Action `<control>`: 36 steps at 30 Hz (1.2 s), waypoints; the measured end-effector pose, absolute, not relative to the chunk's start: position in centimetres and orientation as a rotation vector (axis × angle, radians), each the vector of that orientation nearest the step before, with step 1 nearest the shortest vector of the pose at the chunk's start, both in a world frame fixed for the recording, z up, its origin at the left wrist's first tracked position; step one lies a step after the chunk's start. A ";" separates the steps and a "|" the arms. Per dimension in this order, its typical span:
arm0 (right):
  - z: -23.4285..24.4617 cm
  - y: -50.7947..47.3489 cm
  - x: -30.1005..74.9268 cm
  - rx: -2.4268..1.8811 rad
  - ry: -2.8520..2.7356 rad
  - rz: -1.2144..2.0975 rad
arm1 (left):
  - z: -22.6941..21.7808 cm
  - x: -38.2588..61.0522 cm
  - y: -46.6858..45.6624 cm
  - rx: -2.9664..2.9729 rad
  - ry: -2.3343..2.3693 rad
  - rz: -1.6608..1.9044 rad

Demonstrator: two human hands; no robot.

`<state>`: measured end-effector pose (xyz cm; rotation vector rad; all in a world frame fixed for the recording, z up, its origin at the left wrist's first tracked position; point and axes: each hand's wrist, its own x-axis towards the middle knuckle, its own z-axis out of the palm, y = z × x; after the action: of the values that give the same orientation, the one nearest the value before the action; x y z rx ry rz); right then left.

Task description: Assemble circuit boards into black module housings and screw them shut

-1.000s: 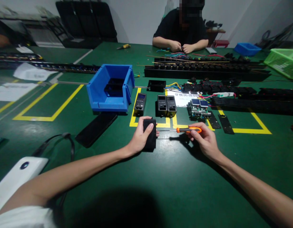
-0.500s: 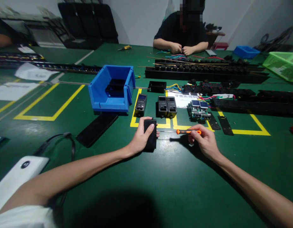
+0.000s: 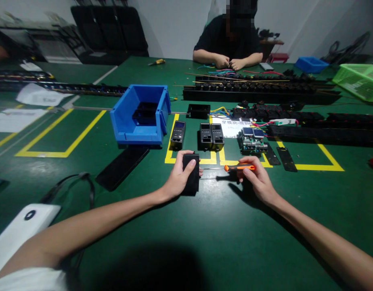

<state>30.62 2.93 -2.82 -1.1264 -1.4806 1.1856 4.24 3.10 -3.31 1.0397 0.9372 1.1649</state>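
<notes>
My left hand (image 3: 178,178) is closed around a black plastic module case (image 3: 191,180), thumb on its near face. From the right, my right hand (image 3: 257,178) grips an orange and black screwdriver (image 3: 239,167) by the handle. The thin shaft points left, and its tip reaches the right side of the case by my left fingertips; the exact contact spot is hidden. Beyond my hands stand a finished-looking module with a small screen (image 3: 178,135), a pair of open black housings (image 3: 211,135) and green circuit boards with small displays (image 3: 253,139).
A blue bin (image 3: 141,115) holds black cases. Left of my hands lie a black phone-like slab (image 3: 122,167) and a white device (image 3: 29,226) with a cable. Black rails with wires (image 3: 262,95) stretch across the back, where a co-worker (image 3: 229,44) sits. Flat black plates (image 3: 286,159) lie at right.
The fingers of my right hand have shifted slightly on the screwdriver handle. The case and my left hand stay nearly in place; the view has moved a little.
</notes>
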 end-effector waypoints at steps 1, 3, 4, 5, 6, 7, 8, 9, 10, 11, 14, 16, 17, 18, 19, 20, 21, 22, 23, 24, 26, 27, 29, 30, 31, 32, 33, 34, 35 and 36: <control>-2.9 2.9 30.7 -1.100 -1.469 1.195 | -3.3 4.2 3.1 1.042 0.940 1.163; -3.0 2.8 30.8 -1.069 -1.450 1.201 | -3.4 4.2 3.2 1.049 0.941 1.162; -3.0 2.7 30.8 -1.068 -1.446 1.196 | -3.4 4.2 3.2 1.051 0.938 1.164; -3.0 2.7 30.8 -1.072 -1.445 1.186 | -3.4 4.3 3.2 1.050 0.934 1.169; -3.0 2.7 30.8 -1.080 -1.447 1.177 | -3.4 4.3 3.2 1.046 0.929 1.175; -3.0 2.8 30.9 -1.089 -1.452 1.169 | -3.3 4.3 3.2 1.039 0.925 1.182; -3.0 2.8 30.9 -1.097 -1.457 1.163 | -3.3 4.3 3.2 1.033 0.923 1.186; -2.9 2.9 30.9 -1.101 -1.464 1.158 | -3.3 4.3 3.2 1.028 0.922 1.188; -2.9 2.9 30.9 -1.103 -1.471 1.155 | -3.2 4.4 3.2 1.025 0.921 1.190; -2.8 2.9 30.8 -1.105 -1.479 1.150 | -3.2 4.4 3.2 1.023 0.920 1.193; -2.7 3.0 30.8 -1.100 -1.505 1.129 | -3.3 4.4 3.2 1.027 0.918 1.194; -2.6 3.0 30.8 -1.099 -1.519 1.120 | -3.3 4.3 3.3 1.029 0.919 1.194; -2.6 3.0 30.8 -1.103 -1.524 1.117 | -3.4 4.3 3.3 1.030 0.920 1.195; -2.5 3.0 30.8 -1.111 -1.530 1.115 | -3.4 4.3 3.3 1.031 0.920 1.195; -2.5 3.0 30.8 -1.124 -1.536 1.111 | -3.4 4.3 3.3 1.032 0.920 1.194; -2.5 3.0 30.8 -1.140 -1.543 1.106 | -3.4 4.3 3.3 1.034 0.919 1.193; -2.4 3.0 30.8 -1.158 -1.548 1.101 | -3.4 4.3 3.3 1.038 0.920 1.189; -2.3 3.0 30.8 -1.175 -1.551 1.100 | -3.4 4.3 3.2 1.043 0.921 1.185; -2.3 3.0 30.8 -1.191 -1.553 1.101 | -3.4 4.2 3.2 1.048 0.923 1.181; -2.2 3.0 30.8 -1.203 -1.552 1.105 | -3.4 4.2 3.2 1.054 0.927 1.177; -2.2 3.0 30.7 -1.218 -1.551 1.105 | -3.5 4.2 3.1 1.061 0.933 1.177; -2.2 3.0 30.7 -1.220 -1.551 1.104 | -3.5 4.1 3.1 1.065 0.936 1.175; -2.4 3.0 30.6 -1.216 -1.559 1.106 | -3.5 4.1 3.1 1.073 0.939 1.163; -2.5 3.0 30.7 -1.208 -1.560 1.109 | -3.5 4.1 3.1 1.077 0.940 1.157; -2.6 2.9 30.7 -1.195 -1.560 1.112 | -3.5 4.1 3.2 1.079 0.941 1.154; -2.7 2.9 30.7 -1.178 -1.557 1.112 | -3.5 4.1 3.2 1.080 0.941 1.151; -2.8 2.8 30.8 -1.164 -1.552 1.106 | -3.5 4.1 3.2 1.079 0.942 1.148; -2.8 2.8 30.9 -1.153 -1.549 1.094 | -3.4 4.1 3.2 1.077 0.944 1.147; -2.9 2.7 30.9 -1.150 -1.547 1.081 | -3.4 4.1 3.2 1.075 0.944 1.147; -2.9 2.7 31.0 -1.155 -1.549 1.068 | -3.4 4.1 3.2 1.072 0.944 1.145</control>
<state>30.98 2.68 -2.88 -1.1546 -1.5488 1.0675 4.14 3.23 -3.41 1.0720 0.9437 1.1446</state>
